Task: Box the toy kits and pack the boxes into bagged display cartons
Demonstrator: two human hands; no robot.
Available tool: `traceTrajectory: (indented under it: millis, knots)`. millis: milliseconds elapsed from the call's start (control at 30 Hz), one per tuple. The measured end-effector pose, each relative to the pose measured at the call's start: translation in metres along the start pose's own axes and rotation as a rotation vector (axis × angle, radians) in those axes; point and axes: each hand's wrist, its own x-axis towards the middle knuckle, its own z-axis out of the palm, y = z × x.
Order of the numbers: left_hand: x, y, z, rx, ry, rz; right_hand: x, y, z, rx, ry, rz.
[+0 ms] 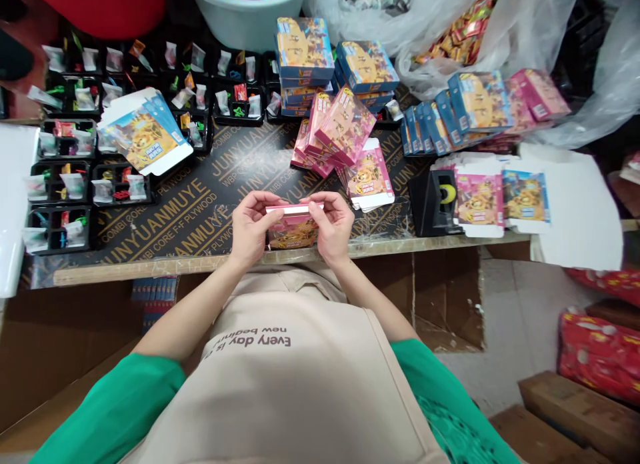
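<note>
Between my two hands, at the table's front edge, is a pink cardboard box (293,235) with a white flap along its top. My left hand (257,225) grips its left end, thumb on the flap and fingers behind. At the right end my right hand (330,225) pinches the same flap edge, thumb in front. Just beyond my hands lies a loose pile of pink boxes (345,125). Flat pink cartons (371,177) with white flaps lie against that pile on the right.
Black trays (123,184) of small toys and packets fill the table's left and back. Flat blue cartons (147,134) rest over some. Blue boxes (305,47) are stacked at the back, more (480,101) at right. A tape dispenser (435,204) stands near the front edge.
</note>
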Motion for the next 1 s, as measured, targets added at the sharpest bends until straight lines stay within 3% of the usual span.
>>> traceTrajectory:
  millis: [100,300,367,500,600,733,833,900,1000]
  knots:
    - [0.001,-0.001,-0.011,0.132,-0.068,0.066,0.003,0.000,-0.011,-0.005,-0.061,-0.015]
    - [0.002,-0.002,-0.033,0.541,-0.182,0.390,0.001,-0.005,-0.029,-0.034,-0.209,-0.047]
    - [0.004,0.003,-0.033,0.538,-0.184,0.317,0.001,-0.008,-0.032,-0.033,-0.236,-0.025]
    - [0.010,0.019,-0.024,0.420,-0.190,0.032,0.004,-0.014,-0.031,0.007,-0.222,0.128]
    - [0.013,0.027,-0.023,0.439,-0.234,0.023,0.007,-0.019,-0.030,-0.001,-0.220,0.135]
    - [0.009,0.026,-0.034,0.642,-0.327,0.284,0.008,-0.020,-0.039,-0.109,-0.296,-0.010]
    - [0.004,0.020,-0.044,0.755,-0.374,0.484,0.007,-0.013,-0.047,-0.251,-0.398,-0.249]
    - [0.003,0.017,-0.047,0.787,-0.400,0.580,0.004,-0.008,-0.050,-0.323,-0.453,-0.408]
    - [0.001,0.014,-0.049,0.864,-0.449,0.670,-0.003,-0.012,-0.058,-0.447,-0.472,-0.483]
